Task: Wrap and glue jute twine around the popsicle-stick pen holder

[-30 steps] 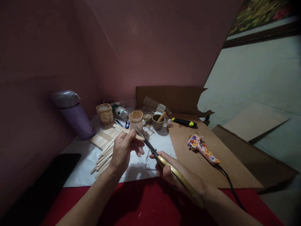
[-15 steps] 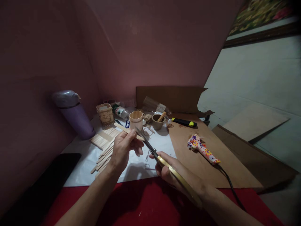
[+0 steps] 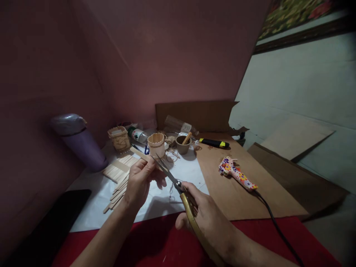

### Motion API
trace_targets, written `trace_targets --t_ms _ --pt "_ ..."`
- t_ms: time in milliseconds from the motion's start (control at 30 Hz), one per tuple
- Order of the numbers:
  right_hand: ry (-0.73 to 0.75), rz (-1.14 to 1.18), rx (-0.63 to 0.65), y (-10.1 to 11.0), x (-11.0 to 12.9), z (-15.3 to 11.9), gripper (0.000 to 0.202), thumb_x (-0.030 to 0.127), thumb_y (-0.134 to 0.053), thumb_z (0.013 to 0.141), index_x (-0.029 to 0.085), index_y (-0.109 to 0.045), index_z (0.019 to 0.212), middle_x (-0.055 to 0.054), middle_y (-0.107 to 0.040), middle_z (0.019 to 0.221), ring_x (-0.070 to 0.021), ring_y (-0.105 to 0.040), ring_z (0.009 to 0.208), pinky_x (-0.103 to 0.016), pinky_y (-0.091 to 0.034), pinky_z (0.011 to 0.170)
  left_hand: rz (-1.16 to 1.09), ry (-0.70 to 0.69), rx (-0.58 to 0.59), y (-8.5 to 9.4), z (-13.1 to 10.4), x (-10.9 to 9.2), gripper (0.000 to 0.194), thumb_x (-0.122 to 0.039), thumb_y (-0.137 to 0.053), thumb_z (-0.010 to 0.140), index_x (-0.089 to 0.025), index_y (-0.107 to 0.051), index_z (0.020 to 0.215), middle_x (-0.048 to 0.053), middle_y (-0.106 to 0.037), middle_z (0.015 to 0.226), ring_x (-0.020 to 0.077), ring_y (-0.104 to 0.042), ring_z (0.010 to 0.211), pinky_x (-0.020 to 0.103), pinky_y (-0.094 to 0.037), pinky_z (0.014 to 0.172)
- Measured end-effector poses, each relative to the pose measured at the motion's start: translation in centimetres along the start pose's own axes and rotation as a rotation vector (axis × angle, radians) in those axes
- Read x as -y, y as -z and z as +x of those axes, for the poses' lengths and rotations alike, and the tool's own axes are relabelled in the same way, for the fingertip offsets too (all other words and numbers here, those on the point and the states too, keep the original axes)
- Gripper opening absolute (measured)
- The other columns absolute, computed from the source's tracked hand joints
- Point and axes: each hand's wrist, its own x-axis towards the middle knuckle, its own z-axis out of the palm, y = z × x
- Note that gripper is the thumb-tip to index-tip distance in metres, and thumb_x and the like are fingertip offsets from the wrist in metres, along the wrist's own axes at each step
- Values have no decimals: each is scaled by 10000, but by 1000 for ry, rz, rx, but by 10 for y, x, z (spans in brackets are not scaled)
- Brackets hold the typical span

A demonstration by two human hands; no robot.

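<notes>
My left hand [image 3: 141,178] pinches a flat wooden stick [image 3: 139,152] between thumb and fingers, the stick slanting up to the left. In my right hand [image 3: 204,211] is a pair of scissors [image 3: 178,184] with gold-coloured handles. The slightly parted blades reach to the stick beside my left fingertips; whether they touch it is hard to tell. Just beyond the blades stands a small round cup of sticks [image 3: 156,144]. More flat sticks [image 3: 119,193] lie fanned out left of my left hand, next to a row of joined sticks [image 3: 121,168].
A purple bottle [image 3: 83,148] leans at the left. Behind are a square stick box [image 3: 119,139], plastic bottles [image 3: 137,135], a small pot [image 3: 183,145] and twine. To the right, a black-yellow cutter [image 3: 214,143] and a flowered glue gun [image 3: 237,174] with a cord lie on cardboard [image 3: 267,202].
The scissor blades have parted and the handles have spread in my right hand. The view has shifted slightly, so things appear further left. My left hand still holds the stick.
</notes>
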Motion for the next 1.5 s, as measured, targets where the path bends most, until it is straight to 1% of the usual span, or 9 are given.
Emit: trace_targets --t_ms 67,167,367,600,800,1067,1300,1400,1500 --pt "21 -38 -53 -2 -1 0 404 314 -730 742 224 -514 1071 32 -537 730 -148 -576 666 -233 -400 596 3 3 -20 0 0 1 280 -375 -681 749 -143 -542 677 31 -643 528 156 -579 384 230 -405 350" --pt "34 -81 -90 -2 -2 -1 399 278 -733 736 231 -531 1077 28 -548 759 -155 -582 691 -246 -420 627 2 2 -32 0 0 1 294 -384 -690 748 -141 -546 665 22 -631 519 150 -571 379 226 -398 342" --pt "31 -97 -131 -2 1 0 386 305 -751 720 223 -555 1042 19 -539 779 -168 -577 729 -253 -427 633 -16 -27 12 0 0 1 299 -403 -661 772 -124 -592 693 36 -643 555 163 -596 419 241 -432 363" --pt "28 -62 -118 -3 -1 -1 382 314 -749 727 220 -554 1041 25 -524 750 -166 -577 716 -254 -431 630 -19 -31 57 2 0 2 256 -368 -641 798 -130 -591 717 53 -660 572 172 -617 462 247 -462 396" --pt "28 -56 -109 -2 -1 0 410 339 -751 727 217 -550 1062 21 -520 773 -155 -565 695 -250 -438 604 -11 -28 55 0 1 2 269 -386 -645 798 -136 -581 721 52 -660 558 169 -614 453 243 -461 392" --pt "40 -61 -127 -4 -8 -1 427 293 -758 718 223 -545 1081 23 -526 781 -149 -560 686 -258 -445 615 -22 -26 58 -2 -1 0 251 -366 -653 792 -137 -585 715 38 -640 535 162 -601 446 241 -463 393" --pt "34 -116 -130 -1 0 -1 442 251 -756 698 239 -541 1084 14 -542 799 -181 -591 751 -250 -422 621 -20 -36 44 -3 -1 0 262 -376 -664 781 -136 -585 711 33 -634 538 156 -598 437 236 -461 388" --pt "35 -121 -117 0 0 -2 428 234 -735 708 240 -538 1088 10 -557 801 -188 -601 755 -247 -406 617 -30 -40 53 -2 0 0 250 -361 -667 778 -141 -577 702 28 -630 532 161 -600 436 241 -465 390" --pt "11 -111 -78 1 -1 -2 419 218 -706 733 240 -520 1108 20 -579 764 -175 -602 716 -244 -387 608 -30 -42 59 -1 0 1 237 -345 -663 782 -142 -578 695 29 -634 532 161 -601 435 243 -470 397"
